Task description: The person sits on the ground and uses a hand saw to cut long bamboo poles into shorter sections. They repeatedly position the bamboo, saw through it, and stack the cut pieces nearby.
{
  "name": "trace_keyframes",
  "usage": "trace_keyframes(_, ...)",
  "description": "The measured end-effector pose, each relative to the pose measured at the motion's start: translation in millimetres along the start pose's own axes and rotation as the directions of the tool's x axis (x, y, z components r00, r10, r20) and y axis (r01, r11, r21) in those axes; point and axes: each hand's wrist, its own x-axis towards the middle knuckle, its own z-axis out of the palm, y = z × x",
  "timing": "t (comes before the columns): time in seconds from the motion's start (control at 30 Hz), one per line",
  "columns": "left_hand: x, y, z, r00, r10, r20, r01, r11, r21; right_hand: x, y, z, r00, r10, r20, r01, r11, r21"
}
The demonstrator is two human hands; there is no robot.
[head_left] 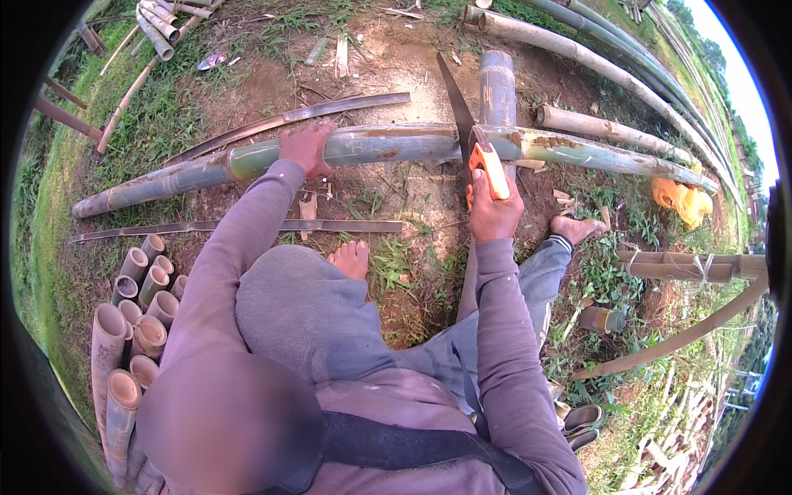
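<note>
A long green bamboo pole [388, 144] lies crosswise in front of me, over a shorter, thicker bamboo piece [497, 87] that points away from me. My left hand [307, 148] grips the pole left of its middle, fingers over the top. Closed round the orange handle of a handsaw [455, 97] is my right hand [495, 205]. The saw's dark blade stands across the pole just left of the support piece and reaches beyond its far side. Whether the teeth sit in a cut cannot be made out.
Cut bamboo tubes [132, 318] stand bunched at my left. Split bamboo strips [330, 225] lie on either side of the pole. Pale sawdust [421, 99] covers soil under the blade. More long poles [594, 62] lie far right, near an orange plastic bag [683, 200]. My bare feet flank the work.
</note>
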Motion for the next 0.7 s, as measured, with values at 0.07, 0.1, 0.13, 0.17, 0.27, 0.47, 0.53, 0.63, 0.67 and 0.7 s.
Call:
trace_keyframes(0.07, -3, -4, 4, 1.000, 0.006, -0.006, -0.006, 1.000, -0.009, -9, 8, -2, 1.000, 0.025, -0.012, -0.026, 0.999, -0.023)
trace_keyframes(0.1, -5, -3, 3, 1.000, 0.006, -0.001, -0.006, 1.000, -0.021, -23, 18, -17, 0.991, -0.133, 0.027, 0.135, 0.984, -0.114)
trace_keyframes(0.13, 0, -6, -1, 1.000, -0.006, -0.007, 0.006, 0.999, -0.034, -48, 12, -30, 0.993, -0.120, 0.000, 0.118, 0.983, -0.144)
trace_keyframes(0.17, 1, -12, -5, 0.999, -0.022, -0.025, 0.021, 1.000, -0.013, -86, 4, -47, 0.995, -0.095, -0.014, 0.091, 0.981, -0.170)
trace_keyframes(0.27, -9, -7, 4, 1.000, -0.026, -0.013, 0.026, 1.000, 0.012, -179, -16, -107, 0.999, -0.031, 0.008, 0.032, 0.960, -0.277)
trace_keyframes(0.47, -11, 1, 2, 1.000, -0.022, -0.020, 0.023, 0.999, 0.032, -80, -17, -50, 1.000, 0.008, 0.005, -0.007, 0.984, -0.178)
trace_keyframes(0.53, -11, 8, -6, 1.000, -0.010, -0.005, 0.010, 1.000, -0.003, -13, -11, -13, 0.999, -0.008, 0.034, 0.012, 0.993, -0.117)
trace_keyframes(0.63, -7, -6, -8, 1.000, -0.026, 0.009, 0.026, 1.000, 0.002, -10, -16, 1, 0.998, 0.013, 0.058, -0.010, 0.999, -0.048)
trace_keyframes(0.67, -5, -4, -7, 1.000, -0.014, 0.015, 0.014, 1.000, -0.001, -11, -7, -7, 0.998, 0.009, 0.063, -0.004, 0.997, -0.071)
trace_keyframes(0.7, -4, -1, -10, 1.000, -0.024, 0.014, 0.024, 1.000, -0.002, -16, -2, -9, 0.998, -0.027, 0.062, 0.025, 0.999, 0.032)
